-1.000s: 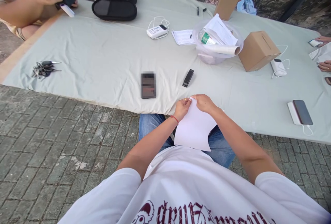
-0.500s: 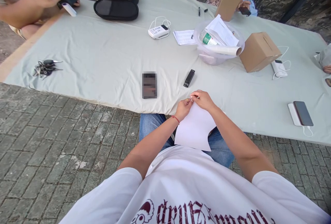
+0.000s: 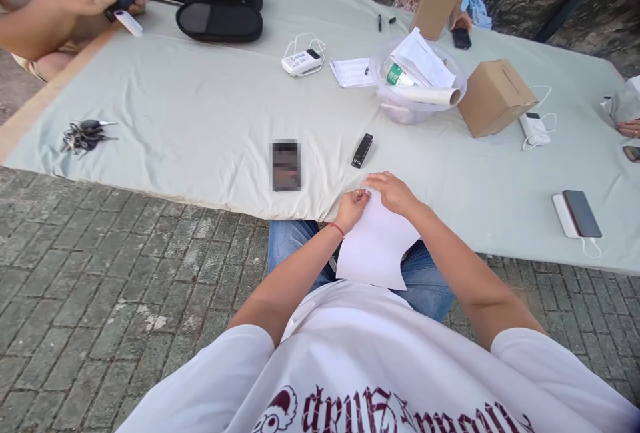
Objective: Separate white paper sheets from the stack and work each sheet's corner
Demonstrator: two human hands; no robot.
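A white sheet of paper (image 3: 377, 246) hangs from the table edge down over my lap, its lower end curling. My left hand (image 3: 353, 210) is closed in a pinch on the top left corner of the sheet. At the top edge my right hand (image 3: 393, 191) lies across the paper, fingers stretched out towards the left fingertips. Just beyond the hands is a small black oblong object (image 3: 362, 151) that looks like a stapler. A blurred dark rectangular item (image 3: 287, 166) lies to its left.
Keys (image 3: 86, 136) lie far left. Behind are an open black case (image 3: 220, 23), a white power bank (image 3: 301, 63), a clear tub (image 3: 420, 113) with papers and a cardboard box (image 3: 496, 99). A phone (image 3: 581, 213) is at right. Other people sit around the table.
My right fingers have gone from a pinch beside the left fingertips to stretched out. The left hand keeps its pinch on the paper. Across the table, a co-worker's phone has moved lower.
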